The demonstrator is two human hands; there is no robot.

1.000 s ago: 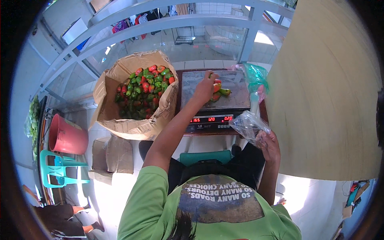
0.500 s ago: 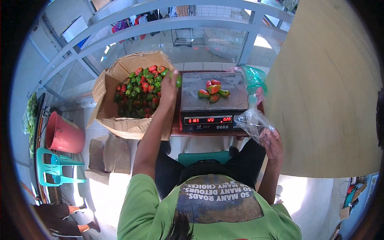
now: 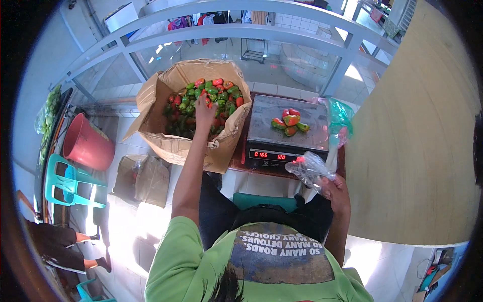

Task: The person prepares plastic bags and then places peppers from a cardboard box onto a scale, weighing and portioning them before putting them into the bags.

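My left hand (image 3: 205, 115) reaches down into a cardboard box (image 3: 171, 149) of red and green peppers (image 3: 188, 102). Its thumb and fingers are apart, touching the peppers, and a red one shows between them. In my right hand (image 3: 338, 193) is a crumpled clear plastic bag (image 3: 311, 170), gripped closed by the fingers in front of the scale's right corner. Several red-green peppers (image 3: 291, 121) lie in a small pile on the flat metal plate of a digital scale (image 3: 261, 133), whose red display is lit.
The scale stands on a brown table (image 3: 236, 163). Behind it on the right is a green plastic bag (image 3: 340, 116). A curved wooden panel (image 3: 407, 151) fills the right side. To the left are a smaller carton (image 3: 153, 182), a red bucket (image 3: 90, 146), a turquoise chair (image 3: 58, 181) and a person's legs (image 3: 83, 246).
My left hand has moved from the box's right edge, where it had a green pepper, to among the peppers inside. My right hand still has the bag. The view has shifted slightly.
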